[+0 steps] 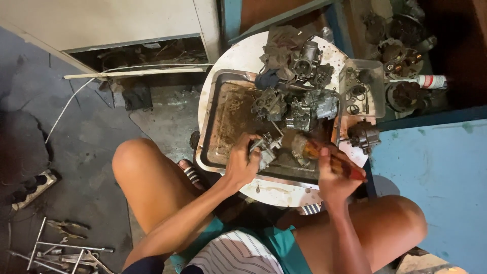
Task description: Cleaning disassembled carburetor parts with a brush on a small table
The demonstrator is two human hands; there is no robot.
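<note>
My left hand (242,160) grips a small grey metal carburetor part (267,147) over the near side of a dirty steel tray (218,127). My right hand (332,175) is closed around the orange-red handle of a screwdriver (335,160), whose tip end points toward that part. Several grimy carburetor bodies (299,104) lie piled at the tray's far side. The tray rests on a round white table (243,53) between my bare knees.
A clear plastic tub (375,76) of small parts stands at the table's right, a loose metal part (364,136) beside it. Rags (284,45) lie at the back. Wrenches and pliers (66,248) lie on the floor left. A blue board (441,172) stands right.
</note>
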